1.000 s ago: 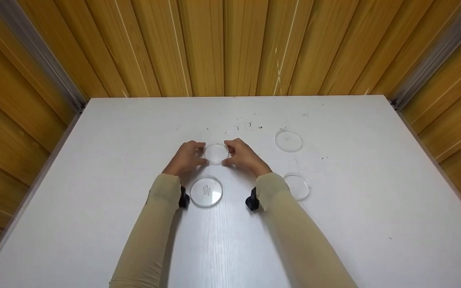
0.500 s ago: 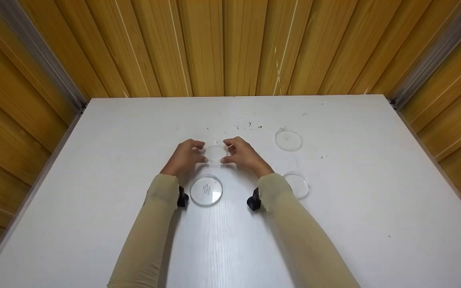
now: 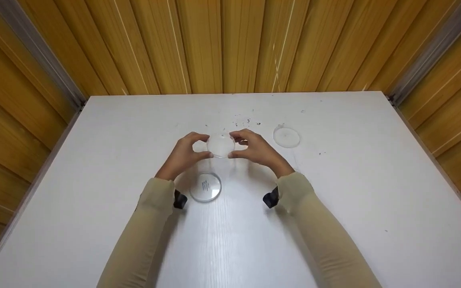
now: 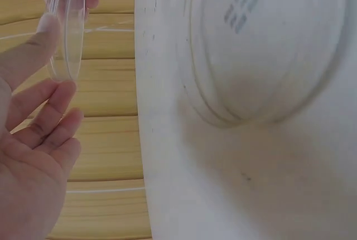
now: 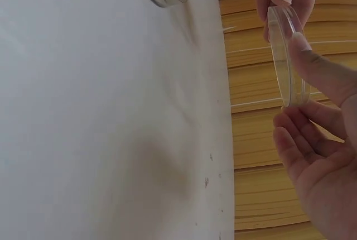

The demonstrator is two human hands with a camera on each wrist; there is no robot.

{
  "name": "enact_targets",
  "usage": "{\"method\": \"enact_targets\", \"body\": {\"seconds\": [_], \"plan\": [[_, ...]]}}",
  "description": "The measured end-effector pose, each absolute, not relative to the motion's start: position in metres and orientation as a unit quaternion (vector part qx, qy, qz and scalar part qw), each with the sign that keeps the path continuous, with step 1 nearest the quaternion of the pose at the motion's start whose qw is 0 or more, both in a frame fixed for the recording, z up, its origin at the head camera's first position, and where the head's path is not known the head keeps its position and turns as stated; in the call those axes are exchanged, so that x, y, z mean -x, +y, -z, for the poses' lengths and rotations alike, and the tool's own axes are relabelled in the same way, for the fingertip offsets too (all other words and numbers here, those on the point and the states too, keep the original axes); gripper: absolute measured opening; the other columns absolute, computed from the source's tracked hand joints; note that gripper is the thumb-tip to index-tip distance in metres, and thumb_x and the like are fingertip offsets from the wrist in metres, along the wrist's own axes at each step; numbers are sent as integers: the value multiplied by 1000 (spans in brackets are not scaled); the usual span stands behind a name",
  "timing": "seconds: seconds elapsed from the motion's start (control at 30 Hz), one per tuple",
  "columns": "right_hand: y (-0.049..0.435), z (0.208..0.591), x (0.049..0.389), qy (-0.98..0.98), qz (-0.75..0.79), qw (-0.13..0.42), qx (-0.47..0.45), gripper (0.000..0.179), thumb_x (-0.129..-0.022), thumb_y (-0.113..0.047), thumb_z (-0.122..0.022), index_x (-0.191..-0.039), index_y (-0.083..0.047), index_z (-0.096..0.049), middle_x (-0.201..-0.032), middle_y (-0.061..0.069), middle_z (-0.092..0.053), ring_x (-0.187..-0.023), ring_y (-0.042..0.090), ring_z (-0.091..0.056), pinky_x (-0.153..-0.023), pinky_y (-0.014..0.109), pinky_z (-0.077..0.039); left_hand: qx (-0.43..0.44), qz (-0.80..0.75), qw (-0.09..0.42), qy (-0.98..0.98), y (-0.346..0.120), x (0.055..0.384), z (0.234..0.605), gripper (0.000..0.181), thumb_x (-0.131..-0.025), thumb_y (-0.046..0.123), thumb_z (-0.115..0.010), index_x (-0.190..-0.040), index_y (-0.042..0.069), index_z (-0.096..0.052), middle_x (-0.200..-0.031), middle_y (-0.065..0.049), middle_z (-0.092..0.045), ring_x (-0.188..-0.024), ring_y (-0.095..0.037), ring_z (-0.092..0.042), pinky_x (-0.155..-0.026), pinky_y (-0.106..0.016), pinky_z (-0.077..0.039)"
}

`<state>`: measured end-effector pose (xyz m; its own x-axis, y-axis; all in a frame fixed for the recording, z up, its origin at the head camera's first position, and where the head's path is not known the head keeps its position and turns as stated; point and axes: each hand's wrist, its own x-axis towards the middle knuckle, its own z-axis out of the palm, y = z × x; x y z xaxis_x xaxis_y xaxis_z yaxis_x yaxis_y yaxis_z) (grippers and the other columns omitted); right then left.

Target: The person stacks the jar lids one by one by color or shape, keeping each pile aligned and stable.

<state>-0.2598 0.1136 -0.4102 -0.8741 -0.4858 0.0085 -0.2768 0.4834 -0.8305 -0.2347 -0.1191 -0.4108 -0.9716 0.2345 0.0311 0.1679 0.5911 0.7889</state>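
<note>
A clear round petri dish (image 3: 221,145) is held above the table between both hands. My left hand (image 3: 186,154) pinches its left edge, thumb at the near side and fingers at the far side. On the opposite edge my right hand (image 3: 256,150) grips it the same way. Both wrist views show the petri dish (image 4: 72,33) edge-on, its rim (image 5: 284,56) between thumb and fingers. A second petri dish (image 3: 206,187), with small printed lines in its middle, lies on the table nearer the body, between the forearms.
Another clear round dish part (image 3: 286,137) lies flat to the right of the hands, toward the back. Small dark specks (image 3: 248,121) mark the white table (image 3: 354,180). Wood-patterned panels (image 3: 238,44) stand behind it.
Both hands have lifted the petri dish from the table, slightly away from the body and right. The right forearm has swung right and now covers the clear dish part beside it.
</note>
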Motion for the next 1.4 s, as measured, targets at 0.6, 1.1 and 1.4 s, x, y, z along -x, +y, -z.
{"method": "enact_targets", "body": {"seconds": [0.6, 1.1, 1.4], "plan": [[167, 414, 187, 845, 447, 50, 290, 63, -74, -22, -83, -129, -4, -58, -125, 8, -59, -117, 25, -55, -105, 47, -44, -223, -429, -18, 875, -81, 167, 416, 48, -75, 16, -82, -119, 6, -64, -121, -9, -61, -118, -25, -53, -102, -45, -46], [190, 440, 153, 853, 417, 44, 311, 61, -75, -29, -82, -126, -3, -59, -121, 7, -62, -113, 26, -58, -101, 45, -47, -245, -387, 7, 889, -61, 138, 438, 49, -75, 21, -83, -116, 4, -63, -121, -12, -60, -117, -28, -53, -99, -42, -47], [193, 446, 150, 855, 405, 92, 309, 62, -75, -27, -82, -127, -5, -57, -123, 9, -61, -116, 28, -57, -101, 45, -46, -251, -354, 68, 898, -55, 138, 443, 65, -72, 23, -85, -124, -5, -59, -109, -12, -60, -101, -23, -53, -91, -39, -48]]}}
